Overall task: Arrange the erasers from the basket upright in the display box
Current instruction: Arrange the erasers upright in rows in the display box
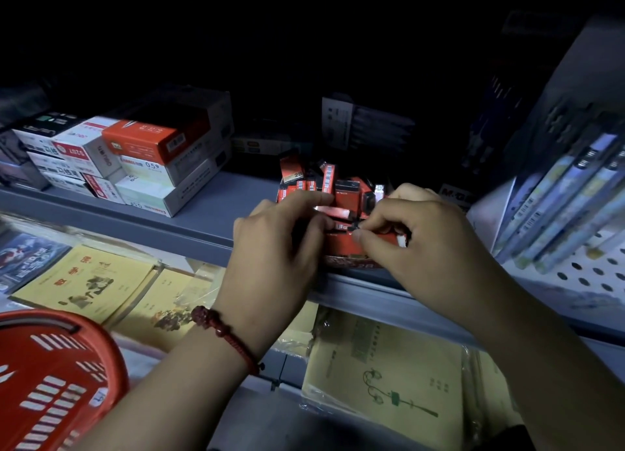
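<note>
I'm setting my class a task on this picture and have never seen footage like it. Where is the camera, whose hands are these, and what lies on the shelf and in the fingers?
There is no machine here: a person wears one wide camera on the head, looking down at their own hands. The left hand, with a red bracelet, and the right hand both seem to pinch a small red-wrapped eraser over a red display box on a grey shelf. More erasers stand or lean unevenly behind. Stacked stationery boxes sit to the left, notebooks lie below, and a red basket is at bottom left.
</note>
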Available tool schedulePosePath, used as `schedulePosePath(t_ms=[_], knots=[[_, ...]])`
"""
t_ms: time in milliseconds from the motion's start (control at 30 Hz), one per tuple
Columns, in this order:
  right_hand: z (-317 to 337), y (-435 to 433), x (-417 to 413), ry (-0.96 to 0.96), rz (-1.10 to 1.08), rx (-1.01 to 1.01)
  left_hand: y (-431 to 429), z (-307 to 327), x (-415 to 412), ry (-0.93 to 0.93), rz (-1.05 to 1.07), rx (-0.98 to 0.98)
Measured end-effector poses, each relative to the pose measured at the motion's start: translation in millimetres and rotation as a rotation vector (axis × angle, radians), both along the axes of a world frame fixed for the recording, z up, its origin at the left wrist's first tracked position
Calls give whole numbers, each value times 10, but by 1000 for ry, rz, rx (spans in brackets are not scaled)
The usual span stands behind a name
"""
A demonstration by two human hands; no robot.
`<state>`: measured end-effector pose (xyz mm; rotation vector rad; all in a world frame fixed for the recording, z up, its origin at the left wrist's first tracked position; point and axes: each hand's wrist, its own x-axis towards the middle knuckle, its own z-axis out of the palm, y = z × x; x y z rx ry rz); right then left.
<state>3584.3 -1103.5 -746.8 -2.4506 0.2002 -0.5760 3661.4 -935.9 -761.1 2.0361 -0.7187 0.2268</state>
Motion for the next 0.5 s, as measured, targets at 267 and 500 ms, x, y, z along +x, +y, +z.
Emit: schedulePosePath(t_ms=[267,500], knots=[[-39,73,-14,-85,-21,49,-2,58,27,-31,-22,91],[-94,138,16,-197,-48,38,-44,53,72,-36,0,64]])
